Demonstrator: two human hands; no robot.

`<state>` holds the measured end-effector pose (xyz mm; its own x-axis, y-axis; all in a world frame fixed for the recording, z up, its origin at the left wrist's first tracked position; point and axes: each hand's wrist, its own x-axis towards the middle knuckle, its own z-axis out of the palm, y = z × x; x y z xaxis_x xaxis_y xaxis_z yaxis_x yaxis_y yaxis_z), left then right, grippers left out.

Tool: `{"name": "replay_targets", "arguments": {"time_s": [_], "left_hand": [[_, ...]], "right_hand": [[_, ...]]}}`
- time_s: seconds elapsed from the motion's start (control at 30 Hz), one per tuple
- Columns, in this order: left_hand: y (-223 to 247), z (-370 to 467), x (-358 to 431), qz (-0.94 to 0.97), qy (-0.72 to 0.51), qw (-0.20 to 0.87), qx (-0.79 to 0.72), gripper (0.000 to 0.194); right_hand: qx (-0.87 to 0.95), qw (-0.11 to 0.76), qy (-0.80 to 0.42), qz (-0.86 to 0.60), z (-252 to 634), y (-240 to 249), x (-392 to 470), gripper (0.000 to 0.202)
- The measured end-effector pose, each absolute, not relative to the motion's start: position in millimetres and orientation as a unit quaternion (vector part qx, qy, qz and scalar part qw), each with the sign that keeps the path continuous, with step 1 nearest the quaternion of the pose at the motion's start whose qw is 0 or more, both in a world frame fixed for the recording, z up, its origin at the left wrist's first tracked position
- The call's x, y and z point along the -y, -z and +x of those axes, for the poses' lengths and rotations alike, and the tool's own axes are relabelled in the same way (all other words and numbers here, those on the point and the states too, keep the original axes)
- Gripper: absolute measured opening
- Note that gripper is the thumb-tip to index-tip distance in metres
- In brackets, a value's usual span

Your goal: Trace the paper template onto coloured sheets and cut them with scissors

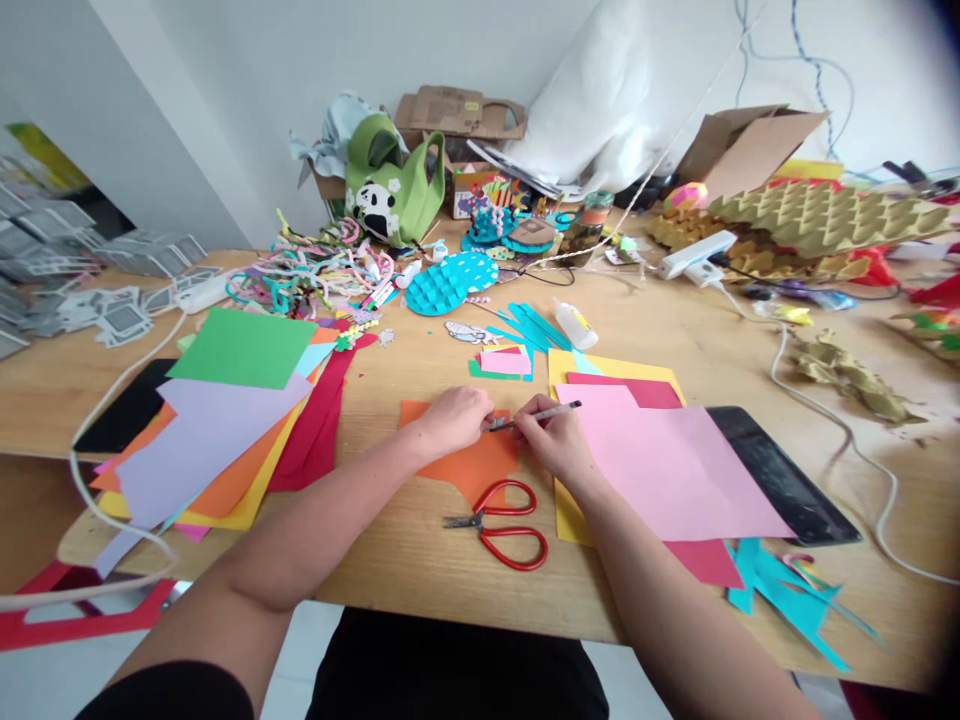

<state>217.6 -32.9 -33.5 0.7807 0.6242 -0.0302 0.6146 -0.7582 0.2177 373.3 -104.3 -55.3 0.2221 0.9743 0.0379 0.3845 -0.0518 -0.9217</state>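
Note:
An orange sheet of paper (457, 462) lies flat on the table in front of me. My right hand (553, 437) grips a slim pen (564, 408), its tip pointing left and down at the sheet. Close by on the left, my left hand (456, 420) rests on the orange paper with its fingers drawn together. A small greyish piece shows at its fingertips, too small to name. Just below the hands lie red-handled scissors (480, 521), their blades pointing left and their handles overlapping the sheet's lower edge.
Coloured paper is stacked at left, with a green sheet (244, 347) on top. At right a pink sheet (675, 470) partly covers a black tablet (787, 480). Blue scraps (795, 600), a glue bottle (576, 324), pipe cleaners (315, 270), and a green bag (397, 190) surround the work area.

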Motion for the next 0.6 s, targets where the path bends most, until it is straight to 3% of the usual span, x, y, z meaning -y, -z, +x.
{"name": "replay_targets", "arguments": {"time_s": [0.6], "left_hand": [[36.2, 217.7, 32.1, 0.94, -0.031, 0.106, -0.322, 0.019]], "right_hand": [[0.526, 0.44, -0.32, -0.654, 373.6, 53.7, 103.4, 0.01]]}}
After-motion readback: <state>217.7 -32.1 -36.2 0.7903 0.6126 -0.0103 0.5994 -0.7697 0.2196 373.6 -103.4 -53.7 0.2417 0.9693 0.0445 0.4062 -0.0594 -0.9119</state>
